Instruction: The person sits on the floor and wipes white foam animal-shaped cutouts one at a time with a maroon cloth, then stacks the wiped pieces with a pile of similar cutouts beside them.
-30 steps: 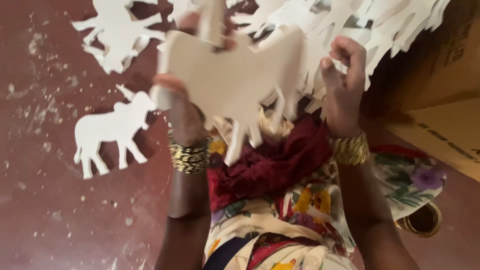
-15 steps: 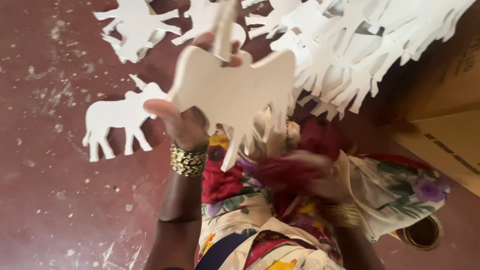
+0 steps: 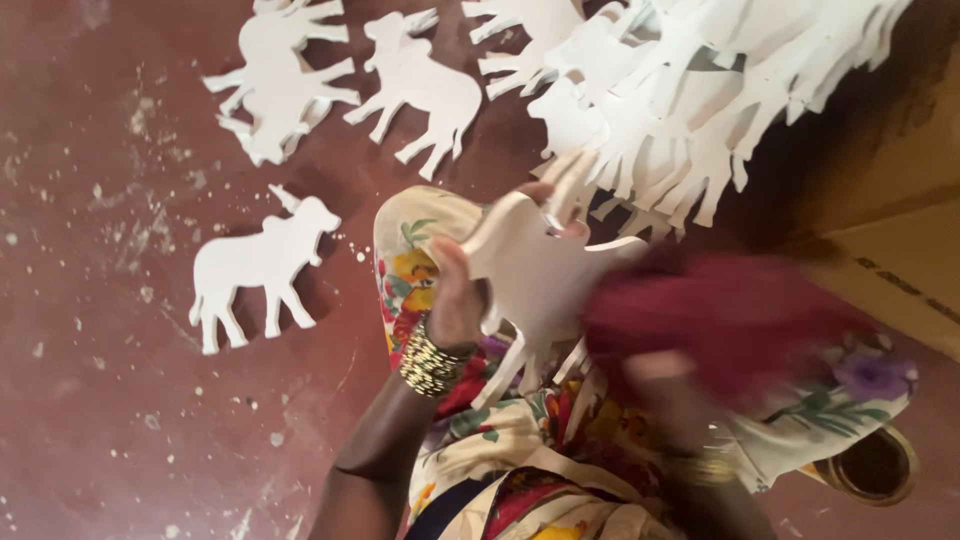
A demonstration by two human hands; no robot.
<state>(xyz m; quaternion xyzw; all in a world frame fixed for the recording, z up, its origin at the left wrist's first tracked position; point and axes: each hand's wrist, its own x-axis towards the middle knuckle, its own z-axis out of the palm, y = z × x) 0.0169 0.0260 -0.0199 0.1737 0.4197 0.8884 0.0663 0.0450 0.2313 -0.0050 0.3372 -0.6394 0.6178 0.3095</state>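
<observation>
My left hand (image 3: pixel 462 296) grips a white flat cut-out shaped like a horned animal (image 3: pixel 545 275), holding it up above my lap. My right hand (image 3: pixel 665 385) is blurred and mostly covered by a dark red cloth (image 3: pixel 725 315) that it holds against the cut-out's right side. Gold bangles (image 3: pixel 428 362) sit on my left wrist. My lap is covered by a flowered dress (image 3: pixel 520 440).
On the reddish-brown floor (image 3: pixel 100 400) lies a single white animal cut-out (image 3: pixel 255 265) at the left, more cut-outs (image 3: pixel 300 75) at the top left, and a large overlapping pile (image 3: pixel 690 90) at the top. A cardboard box (image 3: pixel 900 230) stands at the right. A round brown container (image 3: pixel 872 465) sits at the lower right.
The cut-out has come lower and tilted. My right hand has risen from my lap with the red cloth and now meets the cut-out. The view has shifted so more floor cut-outs show.
</observation>
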